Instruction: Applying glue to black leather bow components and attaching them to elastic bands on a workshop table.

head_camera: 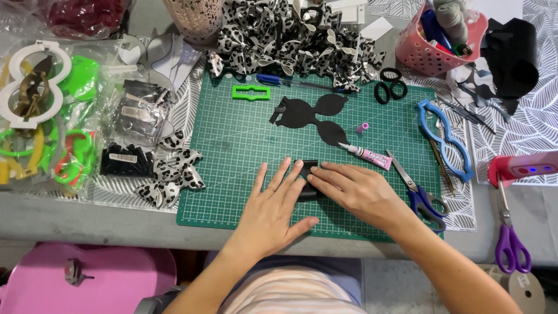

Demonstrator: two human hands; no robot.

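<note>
head view: left hand (273, 212) and right hand (360, 195) flat; fingers on black piece (307, 174)

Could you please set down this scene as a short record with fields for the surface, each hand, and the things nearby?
Surface: green cutting mat on a grey table
Left hand: flat, fingers spread, pressing the black piece
Right hand: fingertips on the same black piece
Above hands: black bow-shaped cutout, green template
Right of hands: glue tube with its cap off, pink cap, blue-handled scissors, purple-handled scissors
Top: pile of leopard-print bows, pink basket
</note>
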